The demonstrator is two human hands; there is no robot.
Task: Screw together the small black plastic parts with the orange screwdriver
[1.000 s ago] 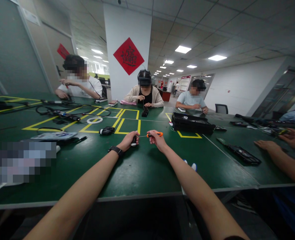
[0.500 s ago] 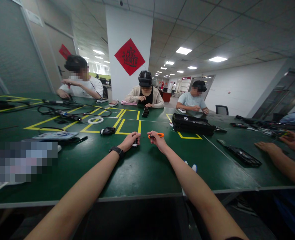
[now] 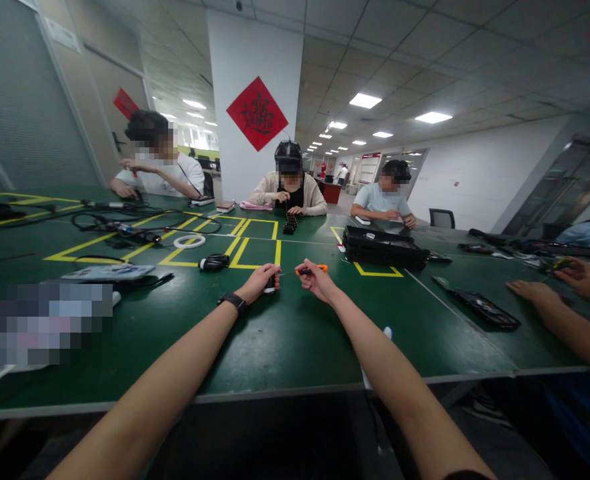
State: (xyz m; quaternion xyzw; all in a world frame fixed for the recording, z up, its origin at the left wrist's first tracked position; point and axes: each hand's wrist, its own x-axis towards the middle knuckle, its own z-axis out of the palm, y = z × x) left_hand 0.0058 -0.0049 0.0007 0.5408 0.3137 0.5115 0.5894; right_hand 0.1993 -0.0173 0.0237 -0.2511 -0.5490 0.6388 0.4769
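In the middle of the head view, my right hand [image 3: 316,281] is closed around the orange and black handle of a screwdriver [image 3: 319,269]. Its thin shaft points left, toward my other hand; where the tip ends is too small to make out. My left hand [image 3: 262,283], with a black band on the wrist, grips a small black object with a white band [image 3: 269,287], mostly hidden behind the fingers. Both hands are just above the green table [image 3: 295,347], a short gap apart. Left of them lies a black bundled cable [image 3: 213,262].
A black case [image 3: 385,248] stands ahead on the right, and a dark flat tray [image 3: 482,305] lies nearer. Cables [image 3: 125,227] and a white ring [image 3: 189,241] are on the left. Several people sit around the table; another person's hand [image 3: 537,293] rests at the right.
My hands stay nearly in place, still holding the screwdriver and the small black object. The view has shifted slightly, and more of the thin shaft shows between the hands.
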